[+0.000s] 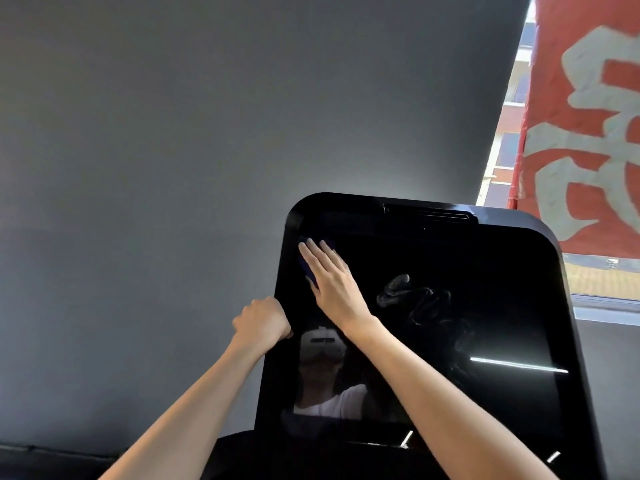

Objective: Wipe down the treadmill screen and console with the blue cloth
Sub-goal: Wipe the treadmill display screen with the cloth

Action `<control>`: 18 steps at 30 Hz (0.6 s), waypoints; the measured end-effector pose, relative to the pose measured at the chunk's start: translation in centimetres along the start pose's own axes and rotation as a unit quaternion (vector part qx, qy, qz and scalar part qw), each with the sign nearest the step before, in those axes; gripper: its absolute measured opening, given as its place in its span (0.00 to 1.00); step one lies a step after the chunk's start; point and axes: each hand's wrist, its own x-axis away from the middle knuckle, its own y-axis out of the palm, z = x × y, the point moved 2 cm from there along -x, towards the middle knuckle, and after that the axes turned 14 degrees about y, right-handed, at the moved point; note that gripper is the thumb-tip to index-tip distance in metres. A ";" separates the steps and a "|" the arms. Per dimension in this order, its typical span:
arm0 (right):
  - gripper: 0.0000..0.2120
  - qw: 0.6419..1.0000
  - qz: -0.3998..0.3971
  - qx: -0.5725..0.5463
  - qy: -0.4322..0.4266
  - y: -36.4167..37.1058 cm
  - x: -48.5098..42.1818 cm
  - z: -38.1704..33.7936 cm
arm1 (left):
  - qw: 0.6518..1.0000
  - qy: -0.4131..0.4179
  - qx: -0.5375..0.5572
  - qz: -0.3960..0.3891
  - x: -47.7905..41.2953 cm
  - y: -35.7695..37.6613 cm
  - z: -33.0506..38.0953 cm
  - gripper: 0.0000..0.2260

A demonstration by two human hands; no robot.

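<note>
Beneath the flat right hand (pixel 330 276), blue cloth (pixel 305 265) touches the screen (pixel 450 341).

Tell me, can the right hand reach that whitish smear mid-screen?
Probably yes. The right hand presses the blue cloth on the screen's upper left; the smear lies to its right on bare glass, nothing between. The left hand grips the screen's left edge, aside.

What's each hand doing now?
Left hand: grips the screen edge.
Right hand: open, flat, pressing the cloth on the screen.
</note>
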 end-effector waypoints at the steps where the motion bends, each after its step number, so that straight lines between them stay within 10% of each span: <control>1: 0.27 1.000 -0.007 0.008 -0.003 -0.9 -0.1 1.1 | 1.000 0.006 -0.008 0.003 0.0 0.1 0.1 0.06; 7: 0.18 0.970 0.118 -0.035 0.211 -2.8 -0.7 3.6 | 1.000 -0.007 -0.007 -0.012 -0.3 -0.1 0.5 0.12; 14: 0.22 1.000 0.001 -0.015 -0.017 -1.0 3.5 0.9 | 0.998 -0.015 -0.045 -0.043 0.0 -0.8 0.9 0.12; 18: 0.22 0.973 0.118 -0.025 0.195 -4.2 2.1 6.8 | 0.999 -0.011 -0.034 -0.042 0.2 -0.7 0.6 0.14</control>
